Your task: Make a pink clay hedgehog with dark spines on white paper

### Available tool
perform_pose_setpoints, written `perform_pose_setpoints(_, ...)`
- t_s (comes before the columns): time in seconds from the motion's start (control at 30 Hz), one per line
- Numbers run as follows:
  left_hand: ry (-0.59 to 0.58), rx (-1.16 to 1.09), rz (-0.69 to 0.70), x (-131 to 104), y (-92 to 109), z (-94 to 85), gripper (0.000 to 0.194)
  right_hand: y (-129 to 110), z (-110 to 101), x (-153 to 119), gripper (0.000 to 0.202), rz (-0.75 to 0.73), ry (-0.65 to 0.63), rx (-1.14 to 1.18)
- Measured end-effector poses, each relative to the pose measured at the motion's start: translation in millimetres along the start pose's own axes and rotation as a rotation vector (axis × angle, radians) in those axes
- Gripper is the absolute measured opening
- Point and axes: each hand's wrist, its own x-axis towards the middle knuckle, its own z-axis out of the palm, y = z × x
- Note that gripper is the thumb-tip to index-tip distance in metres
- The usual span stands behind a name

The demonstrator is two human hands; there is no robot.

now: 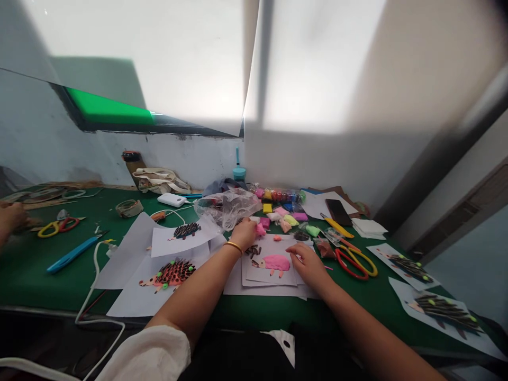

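Note:
My left hand [245, 234], with a yellow bangle at its wrist, reaches to a small packet of pink clay [261, 229] behind the paper. Its fingers are bunched; what they hold, if anything, is hidden. My right hand [309, 264] rests over the right side of a white sheet [254, 279], its fingers bent and apart beside a pink clay hedgehog [277, 262]. That hedgehog has small orange legs and a dark-tipped snout. A little heap of striped sunflower seeds [253, 251] lies on the sheet above the snout. A small orange-red clay piece [277, 238] is near the sheet's top.
Finished seed-spined hedgehogs on paper lie at left [174, 274] and right [448, 312]. Clay packets [291, 219], a crumpled plastic bag [228, 207], scissors [357, 263], a yellow cutter [337, 226] and a phone [338, 211] surround the work. Another person's hand [14, 218] is at far left.

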Motion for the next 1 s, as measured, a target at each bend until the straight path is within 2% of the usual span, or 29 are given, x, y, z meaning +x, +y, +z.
perform_pose_setpoints(0.13, 0.048, 0.027, -0.067, -1.9, -1.6, -1.0, 0.026, -13.5, 0.2, 21.6, 0.023, -0.056, -0.062, -0.159)
perform_pose_setpoints(0.3, 0.085, 0.071, -0.108, -6.4, -4.4, -6.3, 0.023, -27.4, 18.7, 71.9, 0.024, -0.061, -0.233, -0.478)
perform_pose_setpoints(0.4, 0.102, 0.076, -0.079, -8.8, -5.1, -9.0, 0.027, -28.6, 34.2, 97.9, 0.024, -0.047, -0.272, -0.519)
perform_pose_setpoints(0.5, 0.073, 0.059, 0.005, -7.5, -2.3, -7.7, 0.027, -26.9, 48.1, 111.6, 0.024, -0.01, -0.293, -0.561)
perform_pose_setpoints(0.63, -0.02, 0.06, 0.096, -0.2, 5.2, 0.2, 0.021, -27.6, 58.2, 117.5, 0.024, 0.032, -0.285, -0.586)
perform_pose_setpoints(0.73, -0.047, 0.079, 0.114, 3.9, 10.5, 5.9, 0.021, -30.4, 56.2, 120.4, 0.023, 0.045, -0.261, -0.581)
perform_pose_setpoints(0.87, -0.031, 0.087, 0.127, 3.3, 16.2, 8.3, 0.025, -28.5, 38.1, 117.8, 0.021, 0.056, -0.184, -0.549)
perform_pose_setpoints(1.0, 0.003, 0.078, 0.147, -2.6, 23.7, 6.8, 0.029, -15.3, 13.9, 92.8, 0.021, 0.074, -0.129, -0.511)
